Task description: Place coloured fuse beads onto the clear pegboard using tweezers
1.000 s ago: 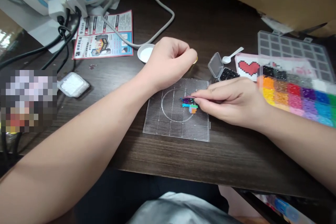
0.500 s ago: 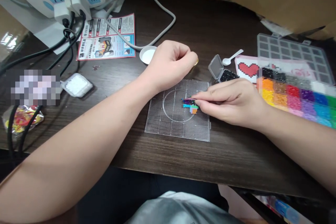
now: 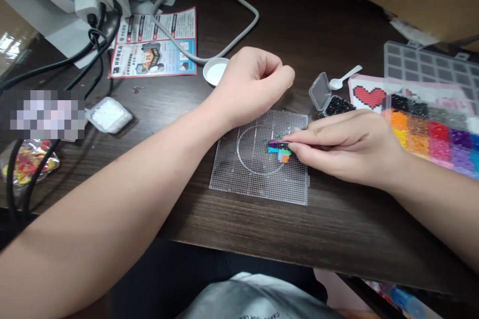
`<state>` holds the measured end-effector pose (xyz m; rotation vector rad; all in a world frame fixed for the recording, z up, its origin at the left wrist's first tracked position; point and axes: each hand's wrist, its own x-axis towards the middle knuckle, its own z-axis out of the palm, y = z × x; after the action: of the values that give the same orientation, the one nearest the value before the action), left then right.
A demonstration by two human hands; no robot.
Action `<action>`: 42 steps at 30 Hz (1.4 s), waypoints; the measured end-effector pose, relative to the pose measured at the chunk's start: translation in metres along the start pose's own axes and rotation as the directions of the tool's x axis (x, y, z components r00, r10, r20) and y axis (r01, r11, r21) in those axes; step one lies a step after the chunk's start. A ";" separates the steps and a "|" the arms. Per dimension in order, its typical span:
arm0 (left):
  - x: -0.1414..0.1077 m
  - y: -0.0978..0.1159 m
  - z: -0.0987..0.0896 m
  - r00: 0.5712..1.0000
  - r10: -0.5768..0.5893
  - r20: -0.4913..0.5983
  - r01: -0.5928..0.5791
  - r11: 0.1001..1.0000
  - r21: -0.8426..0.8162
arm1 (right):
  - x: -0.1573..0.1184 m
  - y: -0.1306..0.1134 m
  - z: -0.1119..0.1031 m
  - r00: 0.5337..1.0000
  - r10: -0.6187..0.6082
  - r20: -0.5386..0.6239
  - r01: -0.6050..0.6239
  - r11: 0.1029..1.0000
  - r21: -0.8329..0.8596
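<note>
Fuse beads in blue, green, purple and orange form a small cluster on the transparent pegboard, at the right part of its round outline. The right hand pinches a thin pinkish tool, probably tweezers, between thumb and index finger, and its tip is at the upper side of the cluster. The left hand is curled near the far edge of the board; its fingers are folded inward, and I cannot tell if they hold something.

I judge that the step in hand is setting or correcting one bead with the tip, although the bead itself is too small to make out. The next move, in my opinion, calls for a steady wrist and a light, straight lift of the tool, so that neighbouring beads are not pushed from their pegs.
</note>
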<state>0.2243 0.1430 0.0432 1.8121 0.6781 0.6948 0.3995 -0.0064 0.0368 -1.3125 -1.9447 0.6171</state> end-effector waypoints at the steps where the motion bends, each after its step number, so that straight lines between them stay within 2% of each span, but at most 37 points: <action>1: 0.000 0.000 0.000 1.000 0.012 -0.001 -0.012 1.000 -0.006 | 0.000 0.000 0.000 1.000 -0.002 -0.003 0.002 1.000 -0.003; 11: 0.000 -0.003 0.001 0.998 0.064 -0.008 -0.064 0.998 -0.009 | -0.001 -0.004 -0.001 0.999 -0.040 -0.016 0.040 0.998 -0.046; 24: 0.001 -0.005 0.001 0.997 0.079 -0.007 -0.079 0.997 0.010 | 0.000 -0.005 -0.001 1.000 -0.023 -0.002 0.023 0.998 -0.058; 29: 0.000 -0.002 0.000 0.999 0.037 0.002 -0.037 0.998 0.051 | -0.002 -0.003 0.000 0.999 -0.001 -0.036 -0.001 0.999 -0.052; 42: -0.002 0.001 0.000 0.999 0.006 0.032 -0.007 1.000 0.011 | 0.003 -0.002 0.004 0.996 -0.081 -0.024 0.080 0.996 -0.042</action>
<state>0.2232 0.1417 0.0441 1.8329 0.6566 0.6662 0.3946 -0.0043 0.0370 -1.2547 -1.9878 0.5209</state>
